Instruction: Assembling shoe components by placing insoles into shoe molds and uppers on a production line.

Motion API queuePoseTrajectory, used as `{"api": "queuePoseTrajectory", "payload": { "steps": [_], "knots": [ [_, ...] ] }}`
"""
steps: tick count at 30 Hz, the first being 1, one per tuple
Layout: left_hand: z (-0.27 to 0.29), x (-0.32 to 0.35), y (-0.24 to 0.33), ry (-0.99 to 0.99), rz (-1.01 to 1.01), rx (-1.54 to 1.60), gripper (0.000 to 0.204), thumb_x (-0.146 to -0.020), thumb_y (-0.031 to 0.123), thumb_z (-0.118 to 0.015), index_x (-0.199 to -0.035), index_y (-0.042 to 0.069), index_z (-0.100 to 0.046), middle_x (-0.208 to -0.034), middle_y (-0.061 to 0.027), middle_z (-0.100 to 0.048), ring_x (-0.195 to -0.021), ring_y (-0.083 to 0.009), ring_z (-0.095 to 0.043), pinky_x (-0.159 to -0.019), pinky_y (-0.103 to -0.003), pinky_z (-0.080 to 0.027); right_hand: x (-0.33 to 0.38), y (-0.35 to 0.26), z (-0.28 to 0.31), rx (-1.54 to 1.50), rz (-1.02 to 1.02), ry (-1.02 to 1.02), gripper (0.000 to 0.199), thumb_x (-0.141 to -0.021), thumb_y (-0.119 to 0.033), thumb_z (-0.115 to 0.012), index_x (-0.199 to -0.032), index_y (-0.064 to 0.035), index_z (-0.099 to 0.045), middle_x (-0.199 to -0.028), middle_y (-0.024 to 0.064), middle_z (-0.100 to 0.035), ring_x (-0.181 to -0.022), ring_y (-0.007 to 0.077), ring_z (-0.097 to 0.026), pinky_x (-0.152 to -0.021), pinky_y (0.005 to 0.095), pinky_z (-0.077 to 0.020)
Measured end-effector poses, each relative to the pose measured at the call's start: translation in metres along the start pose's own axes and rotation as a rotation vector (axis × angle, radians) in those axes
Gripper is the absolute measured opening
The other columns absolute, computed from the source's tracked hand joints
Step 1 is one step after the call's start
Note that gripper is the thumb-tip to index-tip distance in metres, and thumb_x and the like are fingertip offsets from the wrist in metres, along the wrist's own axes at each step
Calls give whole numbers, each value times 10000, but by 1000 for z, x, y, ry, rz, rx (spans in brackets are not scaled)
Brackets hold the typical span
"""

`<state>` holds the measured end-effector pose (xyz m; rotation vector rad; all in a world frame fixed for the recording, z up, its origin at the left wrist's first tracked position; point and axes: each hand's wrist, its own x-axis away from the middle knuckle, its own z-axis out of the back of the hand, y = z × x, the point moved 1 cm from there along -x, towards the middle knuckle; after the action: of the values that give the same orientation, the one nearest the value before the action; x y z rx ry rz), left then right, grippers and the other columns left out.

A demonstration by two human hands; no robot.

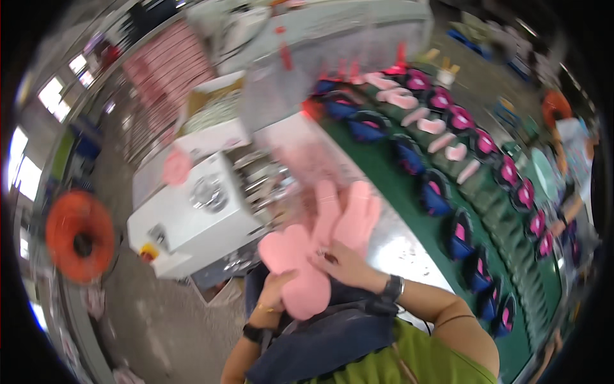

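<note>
Looking down from the head view, I see my left grip (274, 289) closed on a pink insole (306, 297), thumb laid across its face near the inner edge, with the fingers out of sight underneath; whether that is one piece or two overlapped I cannot tell. It sits in front of my body, over my lap at the near side of the metal bench (409, 253). My right grip (348, 265) is half curled at its upper right edge, beside the fanned insoles (358, 217) that lie on the bench just beyond my fingers; whether it pinches anything I cannot tell, since blur hides the fingertips. By its look, I judge the piece to be thin foam: very light, easily bent and slightly grabby rather than slippery, so a gentle squeeze should hold it. Pressing hard would likely dent the face, and pulling at the narrow middle might stretch or tear it. I would take it flat by the rim near a broad rounded end, thumb above and fingers spread below, so that the far end does not droop. On my left stands the white machine (198, 221); on my right, the green conveyor belt (409, 206) carries navy-and-pink shoe uppers (435, 195).
</note>
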<state>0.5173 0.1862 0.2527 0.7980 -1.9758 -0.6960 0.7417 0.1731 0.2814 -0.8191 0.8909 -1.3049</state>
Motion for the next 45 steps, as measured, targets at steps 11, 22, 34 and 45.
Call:
{"api": "queuePoseTrajectory", "payload": {
  "steps": [11, 22, 34, 45],
  "knots": [
    [28, 49, 12, -32, 146, 316, 406, -940, 337, -460, -1134, -8, -551, -994, -129, -652, -900, -292, -672, -769, -400, -563, -146, 76, -59, -250, -235, 385, 343, -866, -207, -661, -1075, 50, -571, -869, 103, -657, -786, 211, -632, -682, 312, -475],
    [50, 59, 8, -46, 117, 255, 489, -968, 398, -334, -1151, -1, -550, -990, -169, -654, -887, -327, -669, -783, -417, -562, -152, 25, 14, 326, 15, 348, 335, -788, -161, -658, -1078, -1, -610, -970, 177, -639, -879, 286, -635, -767, 376, -495],
    [73, 84, -7, 203, 229, 431, 780, -885, 622, -438, -1276, -51, -463, -1119, -263, -627, -930, -378, -647, -827, -470, -537, -229, 27, -66, -154, -339, 289, 266, -864, -248, -532, -836, -18, -662, -844, 190, -684, -810, 294, -680, -639, 414, -520],
    [12, 74, 9, 204, 76, -206, 588, -939, 476, -482, -1441, 189, -376, -1346, -127, -477, -1170, -275, -499, -980, -405, -433, -93, 117, 162, -457, -368, 961, 162, -923, -114, -474, -1036, -33, -393, -725, 226, -610, -543, 334, -657, -427, 425, -505]
  ]
}}
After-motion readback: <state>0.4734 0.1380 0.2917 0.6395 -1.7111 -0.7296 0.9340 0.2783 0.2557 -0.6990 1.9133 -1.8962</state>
